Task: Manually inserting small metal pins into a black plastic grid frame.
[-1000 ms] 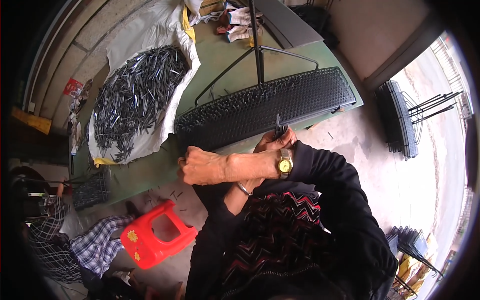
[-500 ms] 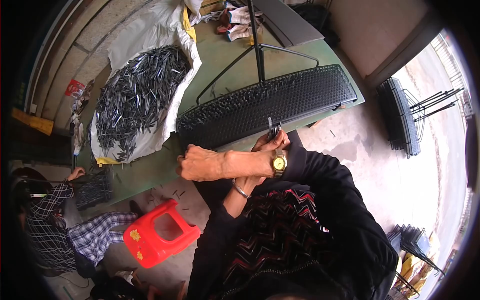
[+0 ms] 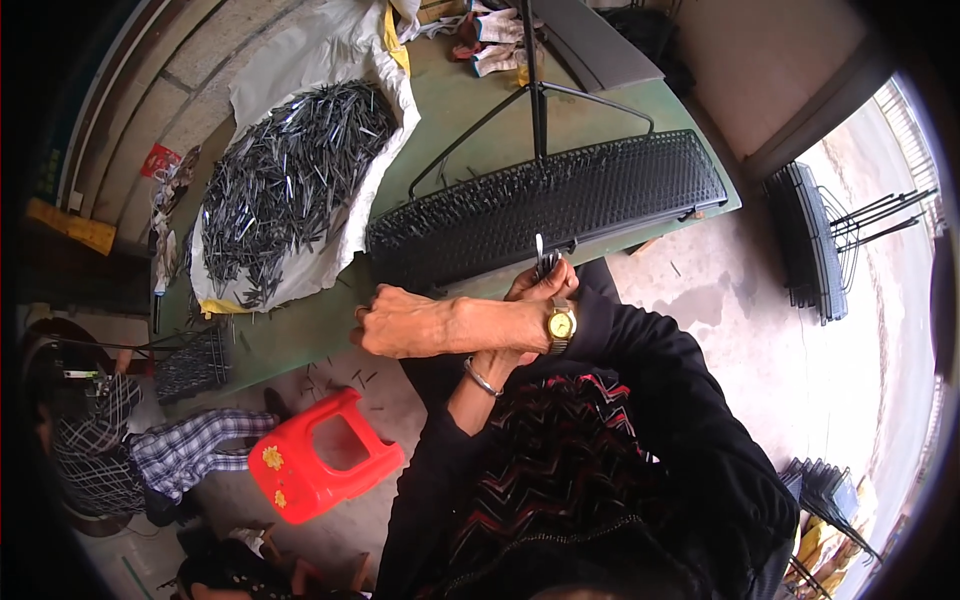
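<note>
My left arm, with a silver bracelet, passes under my right forearm. My left hand (image 3: 543, 284) pinches several short, flat, dark strips (image 3: 546, 262) that stick up from the fingers, one end shining. They are just off the near edge of a long black perforated rack (image 3: 600, 205), whose far and left rows hold many upright strips. My right arm, with a gold watch (image 3: 562, 325), crosses toward the left. My right hand (image 3: 392, 322) is curled closed, back of the hand up, near the table's front edge; whatever its fingers hold is hidden.
A big heap of dark strips (image 3: 295, 175) lies on a white sack (image 3: 385, 165) on the green table (image 3: 455, 90). Work gloves (image 3: 495, 40) lie at the back. A red stool (image 3: 320, 455) stands left, near a person in plaid (image 3: 190, 450). More black racks (image 3: 808, 240) stand right.
The whole view has shifted slightly, with the table and rack a little further right. Both hands keep nearly the same pose. The person at the left has moved a little.
</note>
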### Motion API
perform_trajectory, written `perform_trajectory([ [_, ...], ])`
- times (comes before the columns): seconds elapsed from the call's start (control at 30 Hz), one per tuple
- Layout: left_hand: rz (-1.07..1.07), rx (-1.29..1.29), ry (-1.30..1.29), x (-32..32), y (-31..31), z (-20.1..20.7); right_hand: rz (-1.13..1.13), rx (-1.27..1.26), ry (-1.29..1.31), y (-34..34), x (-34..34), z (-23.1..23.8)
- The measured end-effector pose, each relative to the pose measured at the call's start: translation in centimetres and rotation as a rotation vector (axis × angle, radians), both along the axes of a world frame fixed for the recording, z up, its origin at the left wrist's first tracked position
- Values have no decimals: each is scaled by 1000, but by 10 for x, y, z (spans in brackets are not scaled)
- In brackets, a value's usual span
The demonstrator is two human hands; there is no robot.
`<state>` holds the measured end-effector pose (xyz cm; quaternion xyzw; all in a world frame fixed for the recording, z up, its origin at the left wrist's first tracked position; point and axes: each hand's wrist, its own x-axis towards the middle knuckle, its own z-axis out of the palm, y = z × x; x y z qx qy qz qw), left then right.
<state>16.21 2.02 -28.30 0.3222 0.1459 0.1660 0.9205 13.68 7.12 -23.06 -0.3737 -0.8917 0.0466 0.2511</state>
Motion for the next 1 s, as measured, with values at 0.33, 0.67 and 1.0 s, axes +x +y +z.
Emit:
perform_trajectory([
  [0.33, 70, -21, 155, -7, 8, -43, -655, -50, 663, -51, 141, 19],
  [0.67, 90, -61, 214, 19, -3, -19, -778, -684, 706, -116, 203, -32],
  [1.0, 201, -78, 331, 21, -5, -13, -860, -650, 858, -116, 201, -34],
])
